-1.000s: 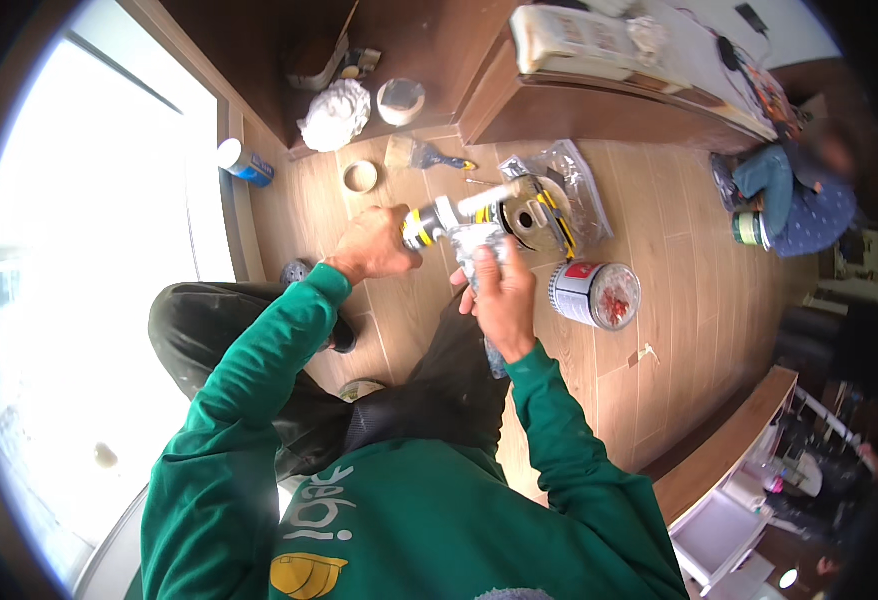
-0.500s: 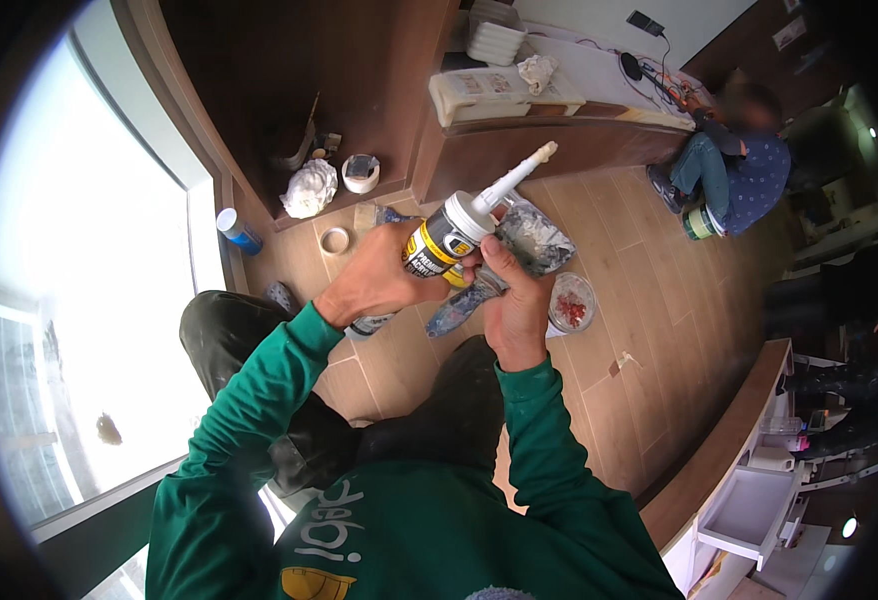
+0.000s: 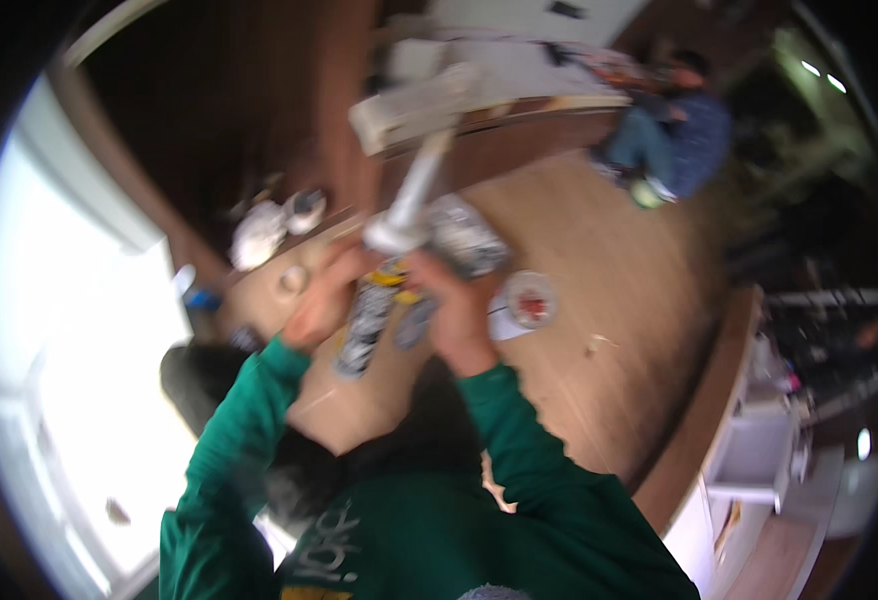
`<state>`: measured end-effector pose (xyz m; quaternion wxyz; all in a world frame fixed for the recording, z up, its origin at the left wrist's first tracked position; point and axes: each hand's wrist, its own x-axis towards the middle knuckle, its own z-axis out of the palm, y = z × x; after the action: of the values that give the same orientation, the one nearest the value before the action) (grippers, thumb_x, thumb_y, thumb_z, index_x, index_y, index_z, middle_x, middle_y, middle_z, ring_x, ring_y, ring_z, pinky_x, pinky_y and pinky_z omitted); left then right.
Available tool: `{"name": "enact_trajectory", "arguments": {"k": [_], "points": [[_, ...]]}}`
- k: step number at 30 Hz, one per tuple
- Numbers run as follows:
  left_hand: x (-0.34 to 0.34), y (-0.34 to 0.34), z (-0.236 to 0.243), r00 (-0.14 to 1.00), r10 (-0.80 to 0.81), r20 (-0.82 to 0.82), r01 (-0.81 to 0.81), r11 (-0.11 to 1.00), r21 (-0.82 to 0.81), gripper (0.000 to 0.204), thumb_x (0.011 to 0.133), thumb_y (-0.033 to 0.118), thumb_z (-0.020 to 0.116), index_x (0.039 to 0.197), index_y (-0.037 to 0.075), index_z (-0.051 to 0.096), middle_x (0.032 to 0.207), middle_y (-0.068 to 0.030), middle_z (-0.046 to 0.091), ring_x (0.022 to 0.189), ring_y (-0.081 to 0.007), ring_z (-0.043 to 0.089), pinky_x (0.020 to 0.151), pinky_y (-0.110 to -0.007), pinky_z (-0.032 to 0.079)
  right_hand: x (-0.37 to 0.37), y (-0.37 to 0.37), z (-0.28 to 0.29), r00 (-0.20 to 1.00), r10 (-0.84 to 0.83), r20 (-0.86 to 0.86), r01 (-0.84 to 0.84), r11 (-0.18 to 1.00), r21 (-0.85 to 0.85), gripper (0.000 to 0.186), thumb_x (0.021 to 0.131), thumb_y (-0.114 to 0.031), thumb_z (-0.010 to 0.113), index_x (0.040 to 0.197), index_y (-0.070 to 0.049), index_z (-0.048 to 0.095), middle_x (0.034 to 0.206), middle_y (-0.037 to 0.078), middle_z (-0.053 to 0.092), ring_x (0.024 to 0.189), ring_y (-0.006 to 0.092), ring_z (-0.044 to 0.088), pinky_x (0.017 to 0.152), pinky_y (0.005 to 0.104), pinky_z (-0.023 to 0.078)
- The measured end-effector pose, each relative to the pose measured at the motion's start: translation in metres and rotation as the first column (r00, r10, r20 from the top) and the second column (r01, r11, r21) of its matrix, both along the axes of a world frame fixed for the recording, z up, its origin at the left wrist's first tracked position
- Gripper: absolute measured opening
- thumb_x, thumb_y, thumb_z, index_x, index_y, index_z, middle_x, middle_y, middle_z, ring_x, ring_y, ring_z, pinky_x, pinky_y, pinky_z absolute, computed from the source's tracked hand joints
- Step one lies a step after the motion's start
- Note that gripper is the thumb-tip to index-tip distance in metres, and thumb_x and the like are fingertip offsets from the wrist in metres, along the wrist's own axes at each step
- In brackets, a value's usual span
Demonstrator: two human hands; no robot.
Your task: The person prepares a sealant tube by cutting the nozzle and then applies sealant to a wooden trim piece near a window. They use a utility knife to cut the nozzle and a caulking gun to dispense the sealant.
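Observation:
The picture is smeared by motion. My left hand grips near the collar of a black, yellow and white sealant tube, whose long white nozzle points up and away from me. My right hand is closed beside it, thumb at the tube's collar, also holding a smeared putty knife with its blade behind the tube and handle hanging below. A lidded tin with red inside stands on the floor past my right hand.
A person sits low by a wooden counter. A masking tape roll, white crumpled cloth and blue canister lie to the left, near a bright window. A wooden-edged bench is at right.
Both hands and the tube have shifted left in view. The tube has turned more upright, its nozzle pointing away from me. The head view has also swung, blurring the picture.

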<state>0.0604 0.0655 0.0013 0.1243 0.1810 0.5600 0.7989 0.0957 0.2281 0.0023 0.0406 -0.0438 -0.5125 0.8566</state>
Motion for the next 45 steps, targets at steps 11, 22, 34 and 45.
{"name": "enact_trajectory", "arguments": {"k": [11,22,34,45], "points": [[-0.027,0.014,-0.013,0.996,-0.019,0.092,0.020,1.000,-0.018,0.048,0.086,0.025,0.052,0.121,-0.007,0.054,0.094,-0.0143,0.063,0.077,-0.0212,0.063,0.070,-0.033,0.054,0.006,-0.001,0.018,0.960,-0.098,-0.260,0.136,0.982,0.131,0.027,0.083,-0.011,0.075,0.105,0.001,0.065,0.089,0.003,0.068,0.076,0.0100,0.064,0.065,0.0268,0.053],[-0.024,0.012,-0.026,0.986,0.128,-0.109,-0.132,0.991,-0.028,0.036,0.082,0.022,0.055,0.098,-0.007,0.068,0.087,-0.0061,0.069,0.078,-0.0120,0.063,0.071,-0.026,0.051,0.001,-0.007,0.014,0.970,-0.062,-0.235,0.101,0.982,0.157,0.041,0.080,-0.011,0.076,0.117,0.000,0.063,0.104,0.004,0.067,0.091,0.0107,0.063,0.078,0.0280,0.054],[-0.022,-0.015,0.015,0.989,0.009,0.146,-0.023,0.995,0.096,0.032,0.088,0.020,0.054,0.097,-0.008,0.065,0.082,-0.0109,0.068,0.071,-0.0151,0.065,0.068,-0.028,0.052,-0.021,-0.032,0.013,0.992,-0.069,-0.104,0.085,0.984,0.157,0.017,0.082,-0.006,0.067,0.098,0.001,0.067,0.079,0.003,0.064,0.067,0.0121,0.058,0.064,0.0279,0.049],[-0.026,-0.038,0.014,0.896,-0.104,0.432,0.001,0.973,0.232,0.050,0.091,0.037,0.042,0.110,-0.007,0.058,0.083,-0.0198,0.067,0.067,-0.0273,0.066,0.065,-0.036,0.055,-0.031,-0.034,0.006,0.997,0.006,-0.080,-0.005,1.000,0.016,0.036,0.091,-0.015,0.056,0.121,0.005,0.058,0.094,0.014,0.066,0.066,0.0176,0.059,0.061,0.0331,0.049]]}}
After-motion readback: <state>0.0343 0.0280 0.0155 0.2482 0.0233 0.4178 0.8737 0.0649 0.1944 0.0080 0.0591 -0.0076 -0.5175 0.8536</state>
